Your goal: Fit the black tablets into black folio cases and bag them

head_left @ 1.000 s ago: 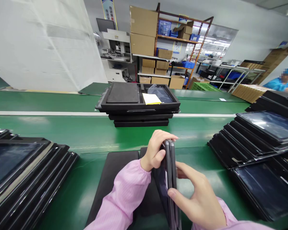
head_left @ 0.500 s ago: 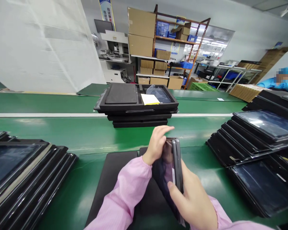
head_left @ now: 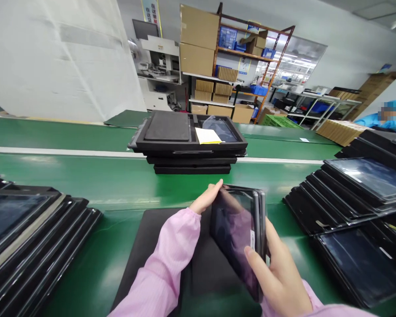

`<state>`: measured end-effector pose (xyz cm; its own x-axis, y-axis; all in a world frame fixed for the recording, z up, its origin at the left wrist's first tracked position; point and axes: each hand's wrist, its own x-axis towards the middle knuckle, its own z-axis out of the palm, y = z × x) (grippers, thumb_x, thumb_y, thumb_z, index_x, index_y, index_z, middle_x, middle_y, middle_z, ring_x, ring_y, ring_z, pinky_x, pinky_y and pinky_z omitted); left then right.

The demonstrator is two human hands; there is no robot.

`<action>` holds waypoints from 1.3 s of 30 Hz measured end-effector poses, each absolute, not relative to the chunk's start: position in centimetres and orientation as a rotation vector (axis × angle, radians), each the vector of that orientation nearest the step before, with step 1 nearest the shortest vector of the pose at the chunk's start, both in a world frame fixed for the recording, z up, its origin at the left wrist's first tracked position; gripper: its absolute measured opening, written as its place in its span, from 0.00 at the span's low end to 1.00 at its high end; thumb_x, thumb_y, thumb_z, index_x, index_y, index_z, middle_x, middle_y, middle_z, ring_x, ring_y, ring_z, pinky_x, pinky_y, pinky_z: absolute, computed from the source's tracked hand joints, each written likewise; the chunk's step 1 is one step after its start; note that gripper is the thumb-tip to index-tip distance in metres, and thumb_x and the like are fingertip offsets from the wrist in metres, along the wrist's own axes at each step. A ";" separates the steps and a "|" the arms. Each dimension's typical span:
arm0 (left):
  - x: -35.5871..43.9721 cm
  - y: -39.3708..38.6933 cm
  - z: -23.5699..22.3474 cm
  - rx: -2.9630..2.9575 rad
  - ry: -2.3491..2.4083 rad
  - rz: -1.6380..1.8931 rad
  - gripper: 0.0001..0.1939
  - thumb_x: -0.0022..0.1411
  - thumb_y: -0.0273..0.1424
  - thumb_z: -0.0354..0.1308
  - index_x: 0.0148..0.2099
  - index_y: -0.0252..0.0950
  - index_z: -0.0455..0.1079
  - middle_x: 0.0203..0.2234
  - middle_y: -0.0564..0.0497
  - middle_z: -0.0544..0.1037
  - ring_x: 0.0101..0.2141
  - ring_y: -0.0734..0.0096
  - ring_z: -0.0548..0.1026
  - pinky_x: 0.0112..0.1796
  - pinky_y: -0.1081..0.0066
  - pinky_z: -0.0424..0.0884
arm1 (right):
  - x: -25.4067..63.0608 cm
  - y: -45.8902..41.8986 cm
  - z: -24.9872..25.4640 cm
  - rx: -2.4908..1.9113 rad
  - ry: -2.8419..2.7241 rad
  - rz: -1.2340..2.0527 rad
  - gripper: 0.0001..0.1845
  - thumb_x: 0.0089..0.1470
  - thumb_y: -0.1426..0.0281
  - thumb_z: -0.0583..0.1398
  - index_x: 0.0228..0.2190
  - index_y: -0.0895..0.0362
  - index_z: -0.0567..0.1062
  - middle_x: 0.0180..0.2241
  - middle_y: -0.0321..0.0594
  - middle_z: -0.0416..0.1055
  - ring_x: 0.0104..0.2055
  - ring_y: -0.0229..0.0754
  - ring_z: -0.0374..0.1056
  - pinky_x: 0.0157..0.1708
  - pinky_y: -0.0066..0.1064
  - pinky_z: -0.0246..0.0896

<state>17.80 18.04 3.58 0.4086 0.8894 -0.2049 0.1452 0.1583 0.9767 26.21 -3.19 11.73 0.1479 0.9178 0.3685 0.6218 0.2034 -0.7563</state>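
My right hand point(head_left: 279, 268) grips a small stack of thin tablet-like panels point(head_left: 236, 229) by the right side. The thumb lies on the glossy dark front one, beside a white label, and the fingers are behind. The stack is held tilted, its front turned toward the left. At its upper left edge is my left hand point(head_left: 206, 198), fingers stretched out flat against it, partly hidden by the panels. Below the hands, a black foam tray point(head_left: 152, 237) lies on the green work surface point(head_left: 119, 246).
Ahead stands a stack of black foam trays point(head_left: 191, 147) with a yellow-edged paper point(head_left: 208, 136) on top. Piled panels in trays flank me at left point(head_left: 33, 237) and right point(head_left: 343, 189). A co-worker in blue point(head_left: 389, 116) is at the far right.
The panels have moved right and turned so more of the front screen shows. My left hand has dropped from above the top edge to the upper left edge. My right hand keeps its grip.
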 end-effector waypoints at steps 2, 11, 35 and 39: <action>17.9 18.1 4.4 1.198 1.069 0.848 0.19 0.65 0.51 0.51 0.43 0.40 0.64 0.36 0.46 0.78 0.44 0.57 0.77 0.45 0.62 0.72 | 25.6 -3.5 11.1 -1.531 -1.541 0.396 0.34 0.59 0.71 0.55 0.66 0.48 0.60 0.56 0.41 0.75 0.57 0.55 0.73 0.51 0.39 0.75; 14.1 19.5 6.7 1.054 0.901 1.285 0.15 0.54 0.32 0.59 0.44 0.41 0.62 0.29 0.56 0.64 0.31 0.70 0.67 0.37 0.71 0.66 | 22.5 -1.2 8.2 -1.504 -1.901 0.758 0.49 0.49 0.76 0.56 0.70 0.61 0.47 0.62 0.59 0.67 0.59 0.64 0.70 0.53 0.51 0.73; 15.3 19.8 5.8 1.208 0.865 1.198 0.18 0.54 0.28 0.53 0.47 0.38 0.72 0.44 0.48 0.77 0.52 0.60 0.73 0.56 0.62 0.65 | 25.4 1.7 9.0 -1.592 -1.896 1.386 0.61 0.44 0.81 0.66 0.71 0.45 0.43 0.59 0.44 0.72 0.54 0.54 0.74 0.41 0.43 0.76; 15.4 19.6 6.2 1.152 0.881 1.209 0.17 0.53 0.26 0.53 0.45 0.38 0.72 0.42 0.50 0.78 0.49 0.62 0.74 0.53 0.65 0.66 | 25.5 1.8 9.0 -1.582 -1.898 1.403 0.61 0.44 0.81 0.66 0.71 0.45 0.43 0.59 0.44 0.72 0.54 0.53 0.74 0.42 0.42 0.76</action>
